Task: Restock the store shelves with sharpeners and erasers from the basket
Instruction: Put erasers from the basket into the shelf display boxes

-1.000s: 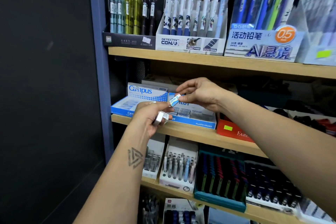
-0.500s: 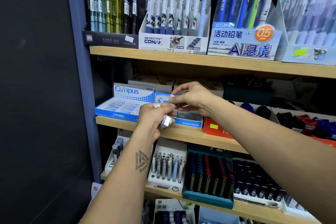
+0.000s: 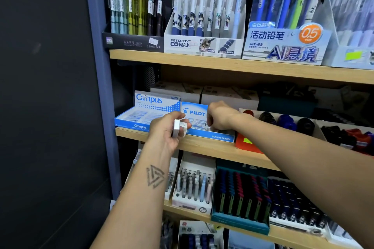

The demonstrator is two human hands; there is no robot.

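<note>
On the middle wooden shelf (image 3: 202, 148), near its left end, sits a blue and white PILOT cardboard eraser box (image 3: 204, 127). The right hand (image 3: 219, 116) is down inside this box, with its fingers curled around a small white eraser (image 3: 208, 127) at the box's front part. I cannot tell if the eraser already touches the ones below it.

Just in front of the box's left corner is the left hand (image 3: 168, 129). It grips a small stack of white erasers (image 3: 179, 128), with the thumb on top and the fingers curled under. A dark triangle tattoo (image 3: 154, 176) shows on the left forearm.

Touching the PILOT box on its left is a blue and white Campus eraser box (image 3: 145, 111), at the left end of the shelf. On the other side of the PILOT box is a red cardboard box with a yellow sticker (image 3: 247, 143). Further right on the same shelf is a tray of round dark, blue and red sharpeners (image 3: 303, 125).

Up on the top wooden shelf (image 3: 222, 64) stand boxes of pens, and one says DETECTIVE CONAN (image 3: 204, 45). On the lower shelf (image 3: 202, 215) stand more pens in a white holder (image 3: 194, 186) and a teal tray (image 3: 240, 198).
</note>
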